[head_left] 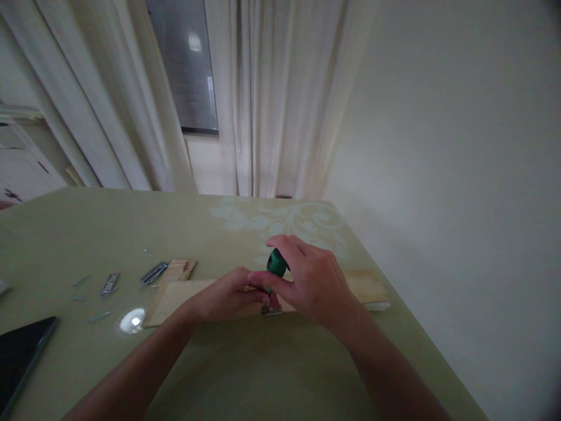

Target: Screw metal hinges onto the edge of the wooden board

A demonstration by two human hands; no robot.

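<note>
A screwdriver (276,263) with a green and black handle stands nearly upright over a light wooden board (175,298). My right hand (313,280) is closed around the handle, thumb on the near side. Beside the tool's lower end, the fingers of my left hand (232,295) are pinched together, resting at the board; what lies between them is hidden. Just under the fingertips, a small metal hinge (270,311) shows at the board's near edge, with something reddish above it. The screwdriver's tip is covered by my fingers.
Left of the board lie another metal hinge (109,284), a stack of metal pieces (155,272), a small wood block (180,270) and several scattered screws (99,317). A dark flat device (26,356) sits at the table's left. A wall (460,204) rises beyond the right edge.
</note>
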